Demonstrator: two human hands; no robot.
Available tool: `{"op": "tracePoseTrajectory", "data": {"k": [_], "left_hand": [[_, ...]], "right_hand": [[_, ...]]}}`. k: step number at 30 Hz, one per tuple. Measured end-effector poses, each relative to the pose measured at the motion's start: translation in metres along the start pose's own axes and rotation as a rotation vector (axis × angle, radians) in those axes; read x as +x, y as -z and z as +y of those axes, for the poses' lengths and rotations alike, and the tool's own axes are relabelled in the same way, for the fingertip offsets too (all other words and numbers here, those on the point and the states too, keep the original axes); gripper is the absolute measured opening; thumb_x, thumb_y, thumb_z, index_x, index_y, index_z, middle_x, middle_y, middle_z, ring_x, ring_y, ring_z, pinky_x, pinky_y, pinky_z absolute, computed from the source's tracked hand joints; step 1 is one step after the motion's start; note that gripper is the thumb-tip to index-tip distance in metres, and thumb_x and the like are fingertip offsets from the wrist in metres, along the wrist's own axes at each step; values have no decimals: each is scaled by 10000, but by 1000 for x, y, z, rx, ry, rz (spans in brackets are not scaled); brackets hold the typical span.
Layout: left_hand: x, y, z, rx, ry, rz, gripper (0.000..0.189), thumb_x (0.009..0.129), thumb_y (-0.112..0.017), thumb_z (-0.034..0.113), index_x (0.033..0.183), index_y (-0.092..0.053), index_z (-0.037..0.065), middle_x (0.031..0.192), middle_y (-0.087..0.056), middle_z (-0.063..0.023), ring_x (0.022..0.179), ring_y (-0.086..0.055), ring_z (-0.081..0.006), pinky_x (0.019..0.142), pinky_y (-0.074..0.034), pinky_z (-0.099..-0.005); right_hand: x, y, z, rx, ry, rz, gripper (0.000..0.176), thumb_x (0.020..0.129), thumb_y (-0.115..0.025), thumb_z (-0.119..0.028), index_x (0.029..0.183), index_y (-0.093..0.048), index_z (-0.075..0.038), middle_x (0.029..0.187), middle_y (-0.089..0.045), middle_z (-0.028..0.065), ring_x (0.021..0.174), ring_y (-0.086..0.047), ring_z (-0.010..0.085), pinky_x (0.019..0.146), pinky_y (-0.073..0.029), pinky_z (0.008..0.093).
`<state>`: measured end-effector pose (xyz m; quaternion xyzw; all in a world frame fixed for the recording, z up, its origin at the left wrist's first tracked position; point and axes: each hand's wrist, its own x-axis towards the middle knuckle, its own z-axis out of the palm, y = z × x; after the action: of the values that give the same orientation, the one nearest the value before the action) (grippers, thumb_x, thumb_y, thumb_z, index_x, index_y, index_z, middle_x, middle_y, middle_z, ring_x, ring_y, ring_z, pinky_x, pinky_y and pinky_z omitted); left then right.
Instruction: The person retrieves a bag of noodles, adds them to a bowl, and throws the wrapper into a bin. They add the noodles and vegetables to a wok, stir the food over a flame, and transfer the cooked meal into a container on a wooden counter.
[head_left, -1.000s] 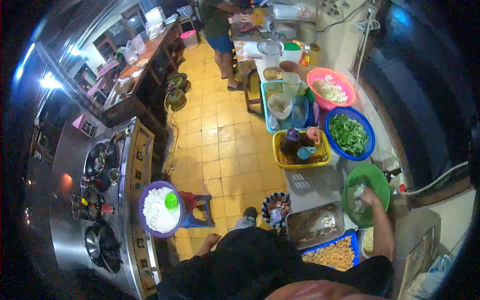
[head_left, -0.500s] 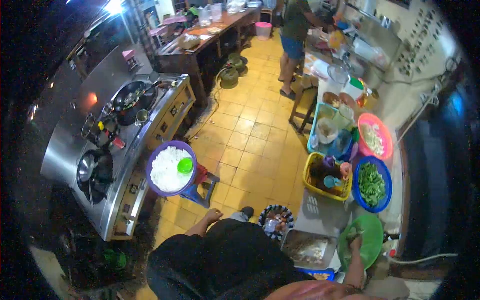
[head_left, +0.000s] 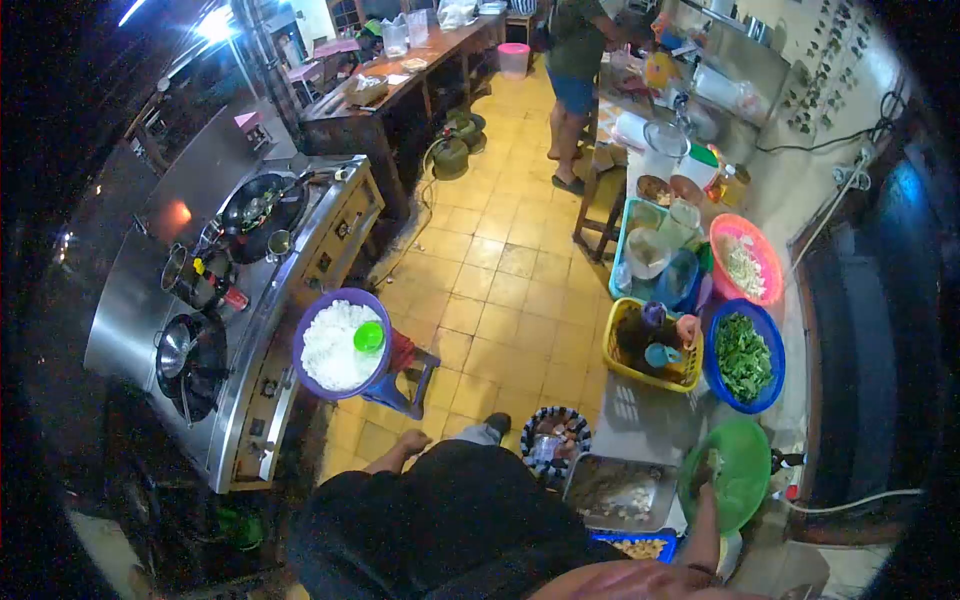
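My right hand reaches into a large green basin at the lower right. Its fingers look curled around something pale inside, too small to name. My left hand hangs at my left side, loosely closed with nothing visible in it. Beside the basin lies a metal tray with pale bits in it. Next to the tray is a blue tray of small yellowish pieces. A black-and-white striped basket with packets and reddish round items stands left of the metal tray.
A purple tub of white rice with a green bowl rests on a stool. Woks sit on the stove at left. Along the counter are a yellow basket, a blue basin of greens and a pink basin. Another person stands farther back.
My view has shifted slightly. My right hand stays in the green basin, moved a little within it. My left hand has swung slightly toward the left. The other person's arm has shifted.
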<state>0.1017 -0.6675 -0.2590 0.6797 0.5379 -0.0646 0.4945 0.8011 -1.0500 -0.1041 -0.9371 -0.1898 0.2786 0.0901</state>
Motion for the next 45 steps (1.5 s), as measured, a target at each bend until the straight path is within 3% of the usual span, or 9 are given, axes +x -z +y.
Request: {"op": "tracePoseTrajectory", "data": {"k": [12, 18, 24, 30, 32, 36, 39, 41, 45], "left_hand": [[2, -12, 43, -102, 60, 73, 463, 758, -632, 446, 936, -680, 20, 854, -673, -181, 769, -652, -307, 742, -507, -393], [16, 4, 37, 274, 67, -141, 527, 783, -554, 506, 768, -677, -7, 764, -639, -208, 677, -627, -311, 683, -491, -400], [-1, 11, 72, -158, 156, -82, 375, 786, -634, 335, 956, -665, 1, 793, -670, -145, 665, -627, -269, 674, -497, -378], [45, -19, 51, -33, -26, -131, 412, 791, -652, 295, 1060, -636, -17, 927, -677, -158, 782, -644, -209, 711, -509, -337], [55, -24, 17, -179, -19, -205, 396, 820, -623, 312, 1036, -637, -20, 952, -671, -143, 801, -641, -201, 702, -510, -327], [61, -16, 8, -69, -114, -244, 379, 827, -618, 307, 1017, -637, -20, 933, -668, -134, 780, -639, -198, 689, -509, -322], [70, -12, 6, 54, -196, -271, 367, 832, -614, 304, 1002, -637, -20, 919, -666, -126, 765, -638, -197, 679, -508, -318], [77, -8, 4, 169, -295, -269, 359, 835, -611, 302, 992, -637, -20, 910, -664, -122, 754, -637, -196, 673, -508, -316], [91, 0, 15, 577, -825, -157, 345, 842, -606, 297, 973, -637, -20, 891, -661, -112, 734, -636, -193, 660, -507, -311]], "right_hand": [[-61, 65, -46, -159, 66, 299, 287, 796, -587, -157, 1026, -598, 14, 976, -633, 230, 889, -605, 364, 780, -483, 427], [-44, 84, -7, 17, 136, -326, 287, 788, -585, -139, 1036, -595, 3, 966, -631, 228, 874, -607, 373, 768, -487, 431], [25, -36, 19, 2, -58, 204, 296, 772, -589, -121, 1047, -593, -10, 953, -628, 224, 855, -610, 380, 755, -490, 434], [-17, 18, 19, -103, 63, 489, 311, 756, -593, -103, 1057, -592, -23, 940, -626, 220, 837, -613, 388, 742, -494, 437], [-37, 49, 8, -237, -106, 252, 297, 765, -607, -167, 1010, -573, -4, 989, -605, 224, 896, -602, 357, 743, -483, 425], [-74, 91, -24, -357, 203, 382, 350, 694, -649, -176, 961, -590, 42, 833, -621, 238, 786, -612, 370, 714, -491, 458], [-88, 92, -29, -201, 252, 508, 637, 668, -676, -127, 1218, -408, 47, 1122, -540, 284, 1051, -539, 399, 877, -446, 436], [-99, 120, -47, -30, -9, 222, 648, 643, -664, -61, 1232, -407, 22, 1195, -508, 257, 1110, -509, 367, 896, -439, 411], [-111, 149, -59, 364, 141, -168, 733, 597, -663, -55, 1277, -392, -67, 1222, -503, 163, 1096, -518, 271, 887, -446, 372]]}}
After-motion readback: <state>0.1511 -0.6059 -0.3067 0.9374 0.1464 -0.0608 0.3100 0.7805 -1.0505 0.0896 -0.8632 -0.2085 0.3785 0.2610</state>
